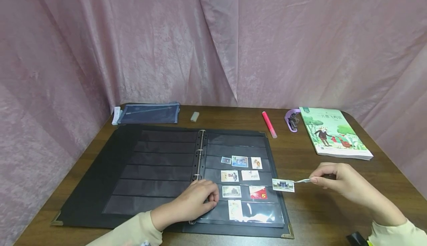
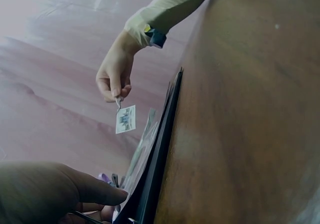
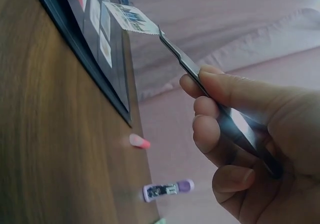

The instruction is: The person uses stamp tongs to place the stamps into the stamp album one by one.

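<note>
A black stamp album (image 1: 90,175) lies spread on the table, with several stamps in the clear strips of its right page (image 1: 218,140). My left hand (image 1: 197,199) rests on that page beside the ring spine, its fingers loosely bent. Past the album's right edge, my right hand (image 1: 337,179) pinches metal tweezers (image 3: 235,119) between thumb and fingers. Their tips hold a stamp (image 1: 283,185) with a building picture by its edge. In the left wrist view this stamp (image 2: 126,119) hangs in the air, apart from the page.
A blue mesh pouch (image 1: 148,113) and an eraser (image 1: 195,117) lie behind the album. Towards the back right are a pink marker (image 1: 269,124), a purple-banded object (image 1: 292,120) and a green picture book (image 1: 335,133). A pink curtain (image 1: 166,45) hangs behind the table.
</note>
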A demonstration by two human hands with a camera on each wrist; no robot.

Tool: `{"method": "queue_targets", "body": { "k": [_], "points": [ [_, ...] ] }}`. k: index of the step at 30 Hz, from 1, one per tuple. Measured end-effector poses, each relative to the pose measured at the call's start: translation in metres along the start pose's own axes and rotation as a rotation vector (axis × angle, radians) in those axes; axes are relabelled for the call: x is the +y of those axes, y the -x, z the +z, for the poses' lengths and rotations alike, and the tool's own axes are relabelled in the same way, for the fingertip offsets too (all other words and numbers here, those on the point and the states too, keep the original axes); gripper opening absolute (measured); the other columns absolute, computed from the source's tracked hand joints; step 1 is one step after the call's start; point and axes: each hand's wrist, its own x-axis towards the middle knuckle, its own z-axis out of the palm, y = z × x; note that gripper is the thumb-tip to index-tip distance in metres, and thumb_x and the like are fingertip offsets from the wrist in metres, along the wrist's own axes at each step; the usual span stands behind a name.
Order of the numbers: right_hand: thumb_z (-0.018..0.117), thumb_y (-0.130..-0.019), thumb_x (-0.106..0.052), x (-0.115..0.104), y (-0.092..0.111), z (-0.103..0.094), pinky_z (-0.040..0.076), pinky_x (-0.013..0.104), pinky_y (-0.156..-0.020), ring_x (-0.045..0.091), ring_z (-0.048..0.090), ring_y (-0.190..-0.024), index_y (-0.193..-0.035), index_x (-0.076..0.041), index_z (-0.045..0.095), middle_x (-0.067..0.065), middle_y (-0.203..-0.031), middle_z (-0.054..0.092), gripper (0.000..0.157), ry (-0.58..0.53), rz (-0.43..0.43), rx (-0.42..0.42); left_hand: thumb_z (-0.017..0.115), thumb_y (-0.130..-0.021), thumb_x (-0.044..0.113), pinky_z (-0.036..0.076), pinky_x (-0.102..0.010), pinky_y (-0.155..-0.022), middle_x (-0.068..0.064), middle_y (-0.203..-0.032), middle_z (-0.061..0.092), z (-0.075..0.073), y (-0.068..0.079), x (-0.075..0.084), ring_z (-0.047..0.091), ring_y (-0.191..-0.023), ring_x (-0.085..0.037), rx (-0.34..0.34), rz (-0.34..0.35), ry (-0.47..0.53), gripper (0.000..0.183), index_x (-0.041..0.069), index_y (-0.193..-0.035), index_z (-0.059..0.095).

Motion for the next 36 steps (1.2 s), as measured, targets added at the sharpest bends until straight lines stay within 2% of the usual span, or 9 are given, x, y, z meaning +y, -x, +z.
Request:
{"method": "queue_targets", "body": {
  "k": [3,8,25,36],
  "points": [
    [0.063,-0.081,-0.008,-0.002,-0.004,0.004,0.044,0.020,-0.052,0.004,0.054,-0.061,-0.082,-0.022,0.066,-0.008,-0.073,0.059,0.014,-0.022,-0.002,-0.014,0.065,-0.077,0.014,0.033,-0.022,-0.074,0.016,-0.070,0.046,0.000,0.000,0.000,0.040,-0.072,0.001,-0.001,-0.002,0.007,0.018,0.024,-0.072,0.051],
    [0.062,-0.082,-0.012,-0.004,-0.010,0.012,0.044,0.020,-0.051,0.006,0.055,-0.060,-0.080,-0.020,0.066,-0.009,-0.071,0.058,0.009,-0.035,0.006,-0.036,0.067,-0.076,0.015,0.032,-0.021,-0.073,0.015,-0.070,0.047,0.000,0.000,-0.001,0.040,-0.072,0.001,0.002,0.001,0.016,0.019,0.025,-0.072,0.051],
    [0.060,-0.084,-0.017,-0.006,-0.026,0.039,0.042,0.019,-0.050,-0.002,0.049,-0.059,-0.079,-0.017,0.067,-0.008,-0.070,0.057,0.009,-0.118,-0.060,-0.140,0.069,-0.076,0.020,0.030,-0.021,-0.073,0.015,-0.071,0.046,-0.002,0.000,0.000,0.040,-0.073,0.001,-0.036,-0.020,0.074,0.019,0.026,-0.073,0.051],
    [0.060,-0.084,-0.019,-0.007,-0.029,0.045,0.043,0.019,-0.051,-0.003,0.049,-0.060,-0.078,-0.018,0.067,-0.011,-0.070,0.057,0.009,-0.113,-0.055,-0.160,0.069,-0.076,0.020,0.030,-0.021,-0.073,0.015,-0.071,0.046,-0.003,0.001,0.000,0.040,-0.073,0.001,-0.033,-0.013,0.075,0.019,0.026,-0.074,0.051]
  ]
}}
